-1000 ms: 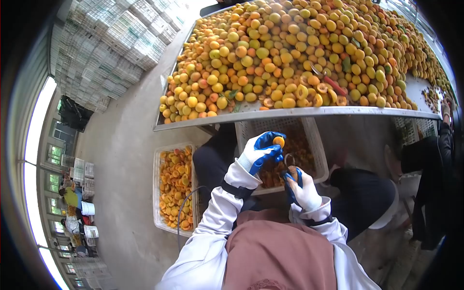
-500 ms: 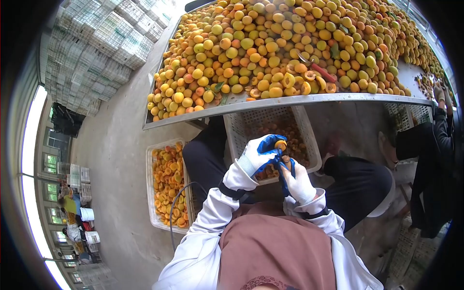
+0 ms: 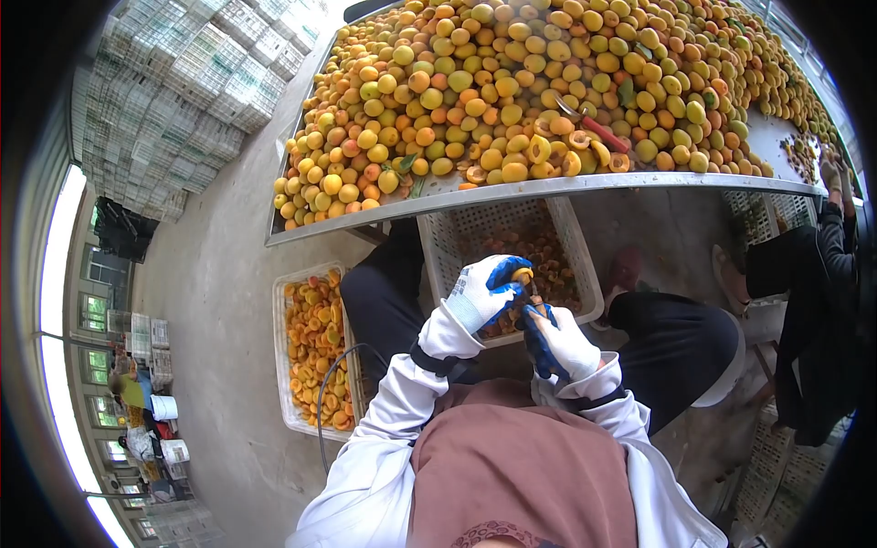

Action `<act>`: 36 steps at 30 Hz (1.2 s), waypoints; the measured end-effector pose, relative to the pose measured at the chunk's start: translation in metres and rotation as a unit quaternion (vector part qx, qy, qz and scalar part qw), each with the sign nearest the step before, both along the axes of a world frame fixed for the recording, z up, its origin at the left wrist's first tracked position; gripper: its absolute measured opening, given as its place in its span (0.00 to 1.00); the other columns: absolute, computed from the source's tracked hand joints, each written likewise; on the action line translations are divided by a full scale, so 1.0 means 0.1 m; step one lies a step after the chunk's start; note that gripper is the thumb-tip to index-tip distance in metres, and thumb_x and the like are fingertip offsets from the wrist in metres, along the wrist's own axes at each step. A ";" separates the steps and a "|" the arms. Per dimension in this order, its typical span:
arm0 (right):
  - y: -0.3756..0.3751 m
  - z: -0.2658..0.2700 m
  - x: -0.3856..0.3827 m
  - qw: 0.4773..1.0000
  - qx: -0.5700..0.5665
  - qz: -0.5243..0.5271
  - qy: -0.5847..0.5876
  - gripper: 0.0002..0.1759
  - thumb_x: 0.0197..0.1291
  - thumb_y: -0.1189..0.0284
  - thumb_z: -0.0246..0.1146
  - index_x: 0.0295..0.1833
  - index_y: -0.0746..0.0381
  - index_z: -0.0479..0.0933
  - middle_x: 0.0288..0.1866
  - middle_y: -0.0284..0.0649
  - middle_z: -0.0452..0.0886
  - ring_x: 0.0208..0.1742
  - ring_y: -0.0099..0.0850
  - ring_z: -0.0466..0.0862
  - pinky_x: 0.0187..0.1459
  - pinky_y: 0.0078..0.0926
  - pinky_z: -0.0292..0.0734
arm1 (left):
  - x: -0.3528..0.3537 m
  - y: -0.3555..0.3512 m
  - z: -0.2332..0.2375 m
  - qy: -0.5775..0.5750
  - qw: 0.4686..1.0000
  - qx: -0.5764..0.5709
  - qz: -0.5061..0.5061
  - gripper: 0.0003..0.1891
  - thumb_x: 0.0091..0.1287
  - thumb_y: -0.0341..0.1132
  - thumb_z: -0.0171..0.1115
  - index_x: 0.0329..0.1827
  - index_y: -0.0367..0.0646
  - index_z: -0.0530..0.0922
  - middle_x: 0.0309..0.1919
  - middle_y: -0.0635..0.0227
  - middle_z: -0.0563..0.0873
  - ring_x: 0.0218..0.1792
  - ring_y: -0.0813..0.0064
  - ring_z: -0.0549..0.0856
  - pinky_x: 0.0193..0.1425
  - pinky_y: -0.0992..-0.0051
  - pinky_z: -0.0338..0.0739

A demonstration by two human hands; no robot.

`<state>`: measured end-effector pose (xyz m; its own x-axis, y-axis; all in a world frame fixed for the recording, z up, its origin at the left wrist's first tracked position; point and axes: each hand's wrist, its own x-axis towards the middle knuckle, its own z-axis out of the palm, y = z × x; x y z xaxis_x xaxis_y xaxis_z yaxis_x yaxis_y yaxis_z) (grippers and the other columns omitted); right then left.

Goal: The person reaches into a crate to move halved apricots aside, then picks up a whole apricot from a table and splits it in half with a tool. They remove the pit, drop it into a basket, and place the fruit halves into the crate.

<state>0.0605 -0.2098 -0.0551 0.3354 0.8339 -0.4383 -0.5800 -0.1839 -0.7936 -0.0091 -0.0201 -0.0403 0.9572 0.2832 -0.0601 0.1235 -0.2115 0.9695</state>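
My left hand (image 3: 487,292), in a white and blue glove, has its fingers closed round a yellow-orange apricot (image 3: 522,275). Close beside it, my right hand (image 3: 560,342) grips a tool with a brown wooden handle (image 3: 538,305) that points at the fruit; the tool's working end is too small to make out. Both hands are above a white crate (image 3: 589,265) holding brownish apricot pieces or pits. Left of my legs, a second white crate (image 3: 282,365) holds orange apricot halves (image 3: 315,342).
A metal-edged table (image 3: 548,189) bears heaped apricots (image 3: 438,100) and a red-handled tool (image 3: 605,134). At the right are a co-worker's hands (image 3: 831,173) and dark clothes. Stacked crates (image 3: 174,82) stand at the upper left. A cable (image 3: 321,402) runs past my left sleeve.
My right hand has shifted and turned slightly, showing more of its blue palm. The apricot sits a little lower in my left hand. The view has shifted slightly.
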 end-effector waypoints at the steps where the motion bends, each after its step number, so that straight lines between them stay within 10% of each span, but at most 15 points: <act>1: -0.02 0.01 0.03 1.000 -0.001 0.001 0.000 0.13 0.78 0.61 0.55 0.44 0.58 0.74 0.22 0.30 0.71 0.17 0.19 0.69 0.18 0.20 0.63 | -0.01 0.02 -0.01 0.000 1.000 -0.001 0.001 0.19 0.63 0.25 0.65 0.58 0.32 0.80 0.50 0.63 0.87 0.52 0.73 0.85 0.61 0.72 0.79; 7: -0.06 0.05 0.11 0.945 0.098 0.014 0.311 0.20 0.77 0.51 0.56 0.39 0.56 0.72 0.19 0.28 0.65 0.12 0.20 0.64 0.13 0.21 0.55 | -0.03 0.06 -0.01 0.034 0.966 -0.255 -0.013 0.17 0.71 0.30 0.65 0.61 0.35 0.79 0.51 0.62 0.87 0.51 0.74 0.85 0.59 0.74 0.80; 14: -0.01 -0.04 0.04 0.965 0.039 0.011 0.258 0.21 0.76 0.50 0.57 0.42 0.58 0.75 0.20 0.28 0.67 0.14 0.20 0.65 0.15 0.21 0.58 | 0.11 -0.34 -0.29 -0.111 0.947 -0.299 0.029 0.29 0.81 0.55 0.47 0.61 0.35 0.77 0.55 0.54 0.85 0.52 0.65 0.86 0.64 0.60 0.79; 18: 0.07 -0.06 -0.04 0.997 -0.040 -0.025 0.061 0.17 0.77 0.54 0.57 0.41 0.56 0.76 0.23 0.28 0.72 0.17 0.21 0.69 0.18 0.21 0.62 | 0.17 -0.48 -0.25 -0.109 0.883 -0.450 0.074 0.29 0.80 0.58 0.49 0.55 0.36 0.79 0.48 0.51 0.88 0.52 0.56 0.88 0.62 0.57 0.82; 24: 0.01 -0.16 -0.04 0.995 0.019 0.020 0.101 0.15 0.78 0.57 0.55 0.56 0.56 0.75 0.26 0.28 0.73 0.19 0.19 0.70 0.19 0.20 0.63 | 0.18 -0.47 -0.18 -0.007 0.840 -0.500 0.213 0.35 0.79 0.63 0.43 0.27 0.40 0.76 0.18 0.51 0.81 0.28 0.47 0.88 0.41 0.52 0.86; 32: -0.15 0.01 -0.01 0.947 0.128 0.052 0.291 0.24 0.75 0.57 0.60 0.70 0.51 0.66 0.25 0.34 0.71 0.16 0.20 0.68 0.17 0.20 0.63 | 0.17 -0.49 0.01 -0.018 0.792 -0.598 0.122 0.32 0.80 0.61 0.45 0.25 0.43 0.74 0.18 0.55 0.78 0.28 0.47 0.85 0.46 0.43 0.83; 35: -0.09 -0.33 -0.11 0.990 0.074 0.039 0.109 0.32 0.75 0.62 0.59 0.79 0.56 0.59 0.39 0.32 0.78 0.24 0.20 0.74 0.24 0.19 0.70 | 0.15 -0.49 0.16 0.041 0.781 -0.613 0.113 0.31 0.79 0.61 0.47 0.25 0.45 0.73 0.20 0.59 0.76 0.29 0.48 0.84 0.49 0.42 0.82; 36: -0.06 -0.38 -0.19 0.991 0.087 -0.024 0.097 0.22 0.74 0.61 0.60 0.65 0.62 0.70 0.36 0.34 0.80 0.26 0.20 0.76 0.26 0.19 0.71 | 0.16 -0.48 0.14 0.038 0.773 -0.623 0.112 0.30 0.79 0.60 0.47 0.26 0.44 0.74 0.20 0.59 0.76 0.31 0.47 0.85 0.49 0.43 0.82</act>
<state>0.0410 -0.2156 -0.0934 0.2992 0.8879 -0.3494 -0.7293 -0.0233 -0.6838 0.0065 -0.0676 -0.0266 0.8734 0.1186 -0.4724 0.0879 0.9156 0.3923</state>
